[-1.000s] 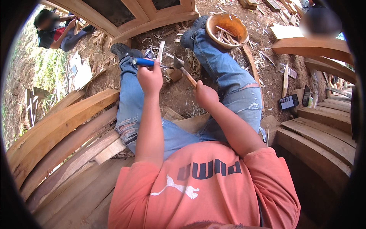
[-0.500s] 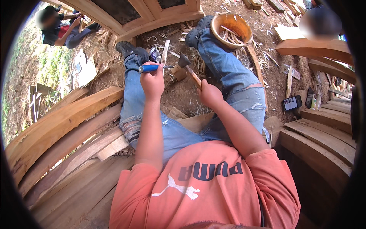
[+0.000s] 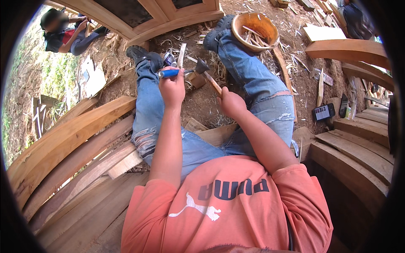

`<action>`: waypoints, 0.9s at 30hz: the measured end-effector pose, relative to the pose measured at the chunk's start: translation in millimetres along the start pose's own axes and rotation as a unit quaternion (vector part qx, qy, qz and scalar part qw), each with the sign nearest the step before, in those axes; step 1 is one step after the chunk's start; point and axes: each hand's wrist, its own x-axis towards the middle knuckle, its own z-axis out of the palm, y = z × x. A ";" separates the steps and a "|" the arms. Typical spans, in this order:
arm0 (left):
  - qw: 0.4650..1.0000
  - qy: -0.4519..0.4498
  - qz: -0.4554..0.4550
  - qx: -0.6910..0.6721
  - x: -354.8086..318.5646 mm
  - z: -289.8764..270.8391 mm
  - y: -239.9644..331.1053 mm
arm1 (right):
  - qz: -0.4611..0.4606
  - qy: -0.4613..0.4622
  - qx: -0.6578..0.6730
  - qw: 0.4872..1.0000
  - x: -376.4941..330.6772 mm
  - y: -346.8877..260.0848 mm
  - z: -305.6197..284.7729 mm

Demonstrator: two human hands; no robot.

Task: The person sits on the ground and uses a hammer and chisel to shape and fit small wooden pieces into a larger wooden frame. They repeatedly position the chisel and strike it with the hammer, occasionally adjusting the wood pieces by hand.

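Note:
My left hand [image 3: 173, 90] is closed round the blue handle [image 3: 168, 73] of a slim tool with a thin metal shank, whose exact kind I cannot make out. The shank points right and meets or overlaps the dark flared head [image 3: 202, 66] of a second tool. My right hand [image 3: 232, 103] grips that tool's wooden handle [image 3: 214, 86]; it looks like a small hatchet, held with its head up and to the left. Just below the head, a small wood block [image 3: 197, 80] shows on the ground between my legs.
A tan bucket [image 3: 270, 44] holding wood strips stands by my right boot. A wooden panelled frame [image 3: 177, 20] lies ahead. Long curved boards [image 3: 71, 135] are on the left, stacked planks [image 3: 354, 158] on the right. A phone [image 3: 322, 112] lies near them. One person [image 3: 63, 36] sits far left.
My left hand has shifted slightly right, bringing the blue-handled tool's shank closer to the flared head. My right hand is nearly still. A person at the far right has changed position.

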 end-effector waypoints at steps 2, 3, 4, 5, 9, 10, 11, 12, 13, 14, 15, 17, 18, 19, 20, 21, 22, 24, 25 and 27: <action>1.000 -0.011 -0.016 0.006 1.5 0.8 3.5 | 0.000 0.002 0.001 1.000 -0.3 0.6 -0.2; 0.999 -0.025 -0.035 0.007 2.3 0.4 6.2 | 0.001 0.003 0.001 1.000 0.2 1.8 0.3; 0.998 -0.038 -0.055 0.008 3.0 0.5 8.8 | 0.001 0.005 0.000 1.000 1.0 2.9 0.7; 0.999 -0.029 -0.038 0.013 3.2 1.0 7.0 | 0.000 0.006 0.000 1.000 1.1 1.8 0.5; 0.999 -0.021 0.004 0.031 7.0 1.6 2.9 | 0.000 0.006 0.002 1.000 0.0 0.4 -0.4; 0.999 -0.026 0.007 0.035 8.3 0.9 2.7 | 0.000 0.006 0.002 1.000 0.1 0.4 -0.7; 0.999 -0.023 -0.006 0.022 8.3 0.4 2.5 | 0.000 0.007 0.002 1.000 0.3 0.0 -1.1; 1.000 -0.020 -0.019 0.009 7.7 -0.3 2.4 | 0.002 0.007 0.002 1.000 0.1 -0.3 -1.5; 0.999 -0.017 -0.032 -0.004 7.7 -1.0 2.1 | 0.004 0.006 0.003 1.000 -0.1 -0.6 -1.9; 0.998 -0.017 -0.057 -0.029 8.5 -0.9 -0.9 | 0.005 0.005 0.004 1.000 -0.2 -1.0 -1.9; 0.998 -0.018 -0.061 -0.029 7.7 -1.7 -3.8 | 0.006 0.005 0.004 1.000 -0.3 -1.1 -2.1; 0.997 -0.018 -0.068 -0.028 5.9 -3.7 -7.0 | 0.005 0.003 0.004 1.000 0.0 -1.7 -2.5; 0.998 -0.019 -0.055 -0.021 5.8 -3.3 -7.5 | 0.007 0.002 0.004 1.000 0.2 -2.0 -2.7; 0.999 -0.019 -0.041 -0.014 6.0 -1.5 -7.9 | 0.009 0.000 0.004 1.000 0.3 -2.3 -2.9; 0.999 -0.019 -0.029 -0.008 6.2 0.3 -6.3 | 0.011 -0.003 0.002 1.000 0.4 -2.3 -2.9; 0.999 -0.029 -0.033 0.010 7.2 2.6 -4.8 | 0.010 -0.001 0.000 1.000 0.7 -2.2 -3.3; 0.998 -0.039 -0.036 0.029 9.2 5.5 -3.4 | 0.009 0.001 -0.001 1.000 1.2 -2.1 -3.8; 0.996 -0.058 -0.022 0.061 15.2 8.4 2.6 | 0.002 0.010 0.001 1.000 0.5 -6.0 -6.7; 0.995 -0.064 -0.018 0.077 17.0 8.8 6.0 | -0.003 0.017 0.006 1.000 -1.0 -7.9 -8.0; 0.991 -0.073 -0.016 0.109 19.1 10.2 12.2 | -0.018 0.048 0.019 0.999 -5.4 -18.5 -20.0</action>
